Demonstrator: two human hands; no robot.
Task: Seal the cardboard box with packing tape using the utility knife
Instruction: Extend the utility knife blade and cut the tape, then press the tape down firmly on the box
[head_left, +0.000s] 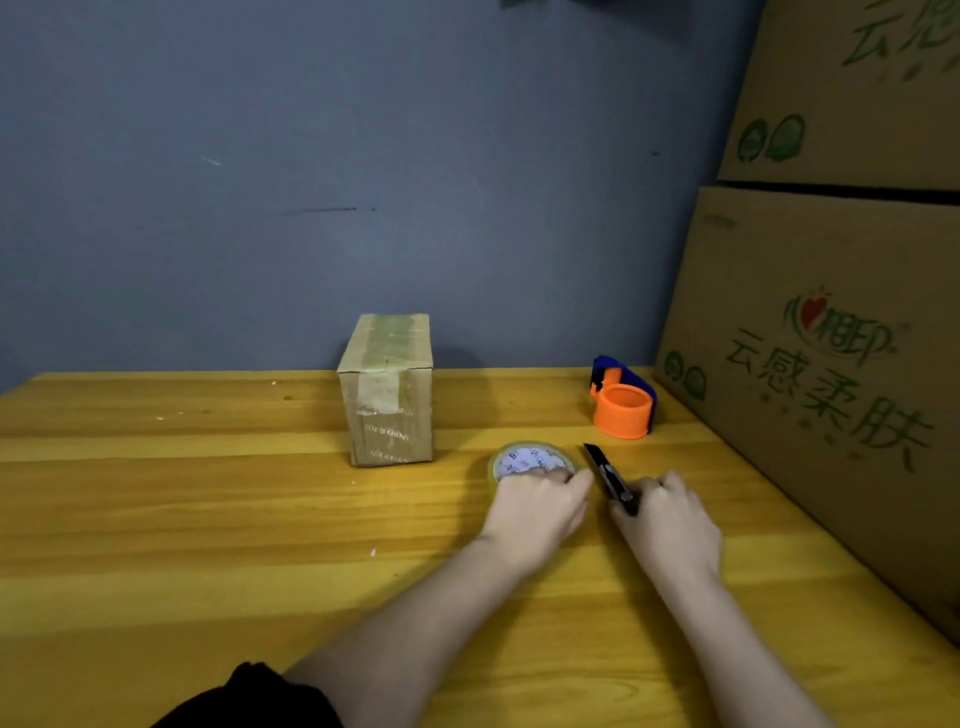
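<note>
1. Head view, writing: two large cartons (831, 364) are standing stacked along the right edge of the wooden table (208, 519); the lower one is showing green Chinese characters, "云感柔肤", under a red heart logo, and the upper one is carrying fainter green print and two round green marks.
2. The cardboard box (387, 389) is standing upright near the back of the table, close to the blue wall (311, 156). Tape is already running over its top and down its front, and small printed lines on the front are too blurred to read. Its flaps are lying closed, so nothing inside is showing.
3. The left hand (535, 512) is resting palm-down on the packing tape roll (530, 460), fingers curled over its near edge; the roll is lying flat, with unreadable print on its core label.
4. The right hand (670, 519) is gripping the utility knife (608, 478) by its handle, fingers closed around it, the tip pointing away; whether the blade is out is hard to tell.
5. An orange and blue tape dispenser (623, 402) is sitting behind the knife, apparently without a roll.
</note>
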